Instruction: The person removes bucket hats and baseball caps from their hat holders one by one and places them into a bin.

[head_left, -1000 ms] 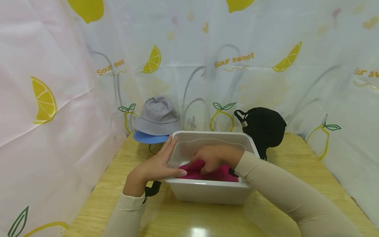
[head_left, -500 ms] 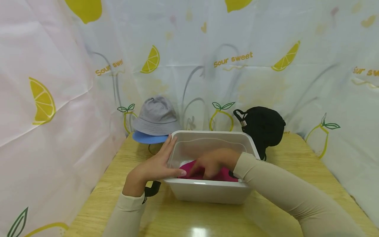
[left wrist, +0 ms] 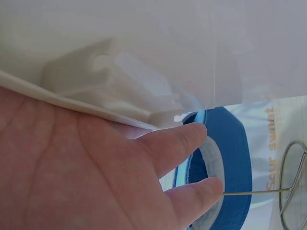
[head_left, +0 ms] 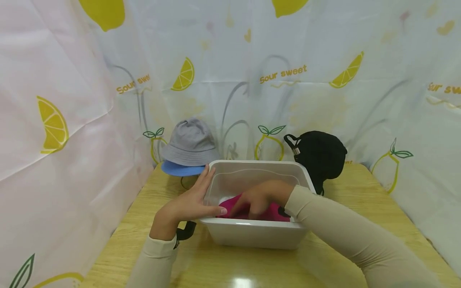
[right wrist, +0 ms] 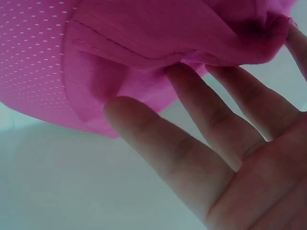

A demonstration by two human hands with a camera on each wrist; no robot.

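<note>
Hands uncurled: L (head_left: pixel 188 202) on bin (head_left: pixel 255 235), R (head_left: pixel 262 197) touching pink fabric (right wrist: pixel 127 36).

Bin (head_left: pixel 252 235) sat on the surface (head_left: pixel 122 244), fabric item (head_left: pixel 275 212) and right hand (head_left: pixel 261 196) inside, left hand (head_left: pixel 189 203) at its left rim, bucket hat (head_left: pixel 191 138) stacked over another hat (head_left: pixel 180 169) behind-left, cap (head_left: pixel 322 154) behind-right, sheet (head_left: pixel 230 44) behind all.

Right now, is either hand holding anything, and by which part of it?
Whether the right hand pinches the pink fabric cannot be told; fingertips touch its edge inside the white tub. The left hand rests straight-fingered against the tub's left rim.
</note>
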